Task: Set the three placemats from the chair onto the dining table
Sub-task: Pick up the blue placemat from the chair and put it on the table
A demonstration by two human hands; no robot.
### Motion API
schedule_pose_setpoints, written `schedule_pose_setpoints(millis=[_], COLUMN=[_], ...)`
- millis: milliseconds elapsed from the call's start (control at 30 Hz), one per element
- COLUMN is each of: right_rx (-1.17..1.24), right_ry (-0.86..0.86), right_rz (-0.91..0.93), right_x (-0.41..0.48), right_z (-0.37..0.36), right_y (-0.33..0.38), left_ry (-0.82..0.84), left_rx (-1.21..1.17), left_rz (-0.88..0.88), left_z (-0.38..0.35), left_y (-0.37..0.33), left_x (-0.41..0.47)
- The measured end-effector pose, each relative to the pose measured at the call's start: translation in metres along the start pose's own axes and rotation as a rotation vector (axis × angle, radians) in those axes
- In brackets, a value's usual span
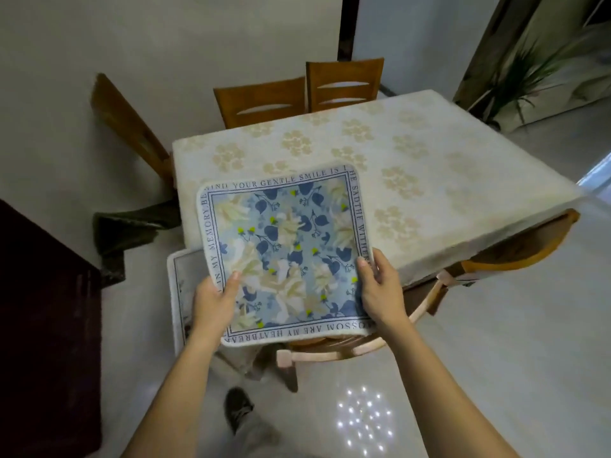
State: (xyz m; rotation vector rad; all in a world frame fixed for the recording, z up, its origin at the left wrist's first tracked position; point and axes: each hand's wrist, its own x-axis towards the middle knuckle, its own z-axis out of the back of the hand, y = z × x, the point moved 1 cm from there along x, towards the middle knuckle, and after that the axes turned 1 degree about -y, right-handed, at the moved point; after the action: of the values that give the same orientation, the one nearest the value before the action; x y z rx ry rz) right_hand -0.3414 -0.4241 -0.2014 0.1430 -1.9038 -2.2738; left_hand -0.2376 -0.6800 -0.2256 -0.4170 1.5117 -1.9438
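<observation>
At centre frame, a square, soft-piled placemat with rounded corners, blue and cream flowers and a lettered border is held over the worktop's near edge. The left hand and right hand have fingers clamped on its lower corners. Another placemat lies beneath, lower left, on the wooden chair.

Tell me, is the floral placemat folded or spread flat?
Spread flat: the floral placemat shows its full printed border, held by both hands.
</observation>
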Motion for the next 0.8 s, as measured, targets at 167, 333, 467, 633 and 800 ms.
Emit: schedule_pose_setpoints(millis=[167, 333, 467, 633, 800], right_rx=[-0.011, 0.018, 0.009, -0.036, -0.215], right_ry=[0.042, 0.031, 0.034, 0.084, -0.009], right_rz=[-0.009, -0.019, -0.091, -0.153, -0.098], right_x=[0.008, 0.035, 0.062, 0.108, 0.128], right_z=[0.029, 0.031, 0.046, 0.070, 0.033], right_y=[-0.002, -0.003, 0.006, 0.009, -0.012], left_ry=[-0.082, -0.130, -0.116, -0.024, -0.044], left_rx=[0.004, -0.013, 0.009, -0.115, -0.193], left_rz=[-0.059, -0.039, -0.035, -0.062, -0.037], left_z=[-0.019, -0.036, -0.066, -0.103, -0.085], left_y=[-0.014, -0.022, -0.035, -0.056, -0.049], left_x=[-0.023, 0.006, 0.045, 0.086, 0.109])
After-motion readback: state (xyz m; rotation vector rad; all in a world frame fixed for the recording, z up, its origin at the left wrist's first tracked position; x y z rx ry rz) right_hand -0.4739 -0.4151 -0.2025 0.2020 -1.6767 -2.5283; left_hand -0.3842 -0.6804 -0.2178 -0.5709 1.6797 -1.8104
